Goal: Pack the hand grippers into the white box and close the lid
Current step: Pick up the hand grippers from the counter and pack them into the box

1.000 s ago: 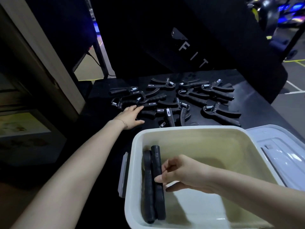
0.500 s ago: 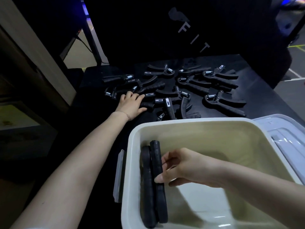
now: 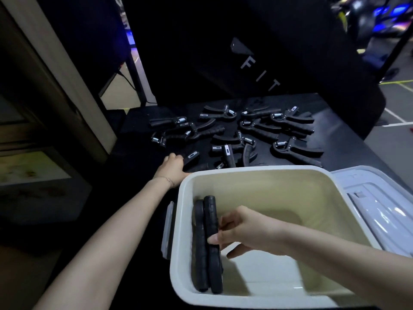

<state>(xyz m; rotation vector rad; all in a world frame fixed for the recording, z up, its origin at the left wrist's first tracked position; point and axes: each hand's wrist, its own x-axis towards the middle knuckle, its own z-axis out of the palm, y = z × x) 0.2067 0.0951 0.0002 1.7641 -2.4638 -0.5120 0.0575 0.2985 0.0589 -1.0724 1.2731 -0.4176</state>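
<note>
The white box stands open at the near edge of the black table. Two black hand grippers stand on edge against its left inner wall. My right hand is inside the box and its fingers press against the right-hand one, steadying it. My left hand lies just past the box's far left corner and grips a black hand gripper by its handle. Several more hand grippers lie scattered on the table beyond. The translucent lid lies open to the right of the box.
A grey latch flap hangs on the box's left side. A black banner with white letters stands behind the table. A beige pillar rises at the left. Floor with marked lines shows at the right.
My left hand has curled round a hand gripper at the near left of the pile and drawn it towards the box. My right hand has stayed on the grippers in the box.
</note>
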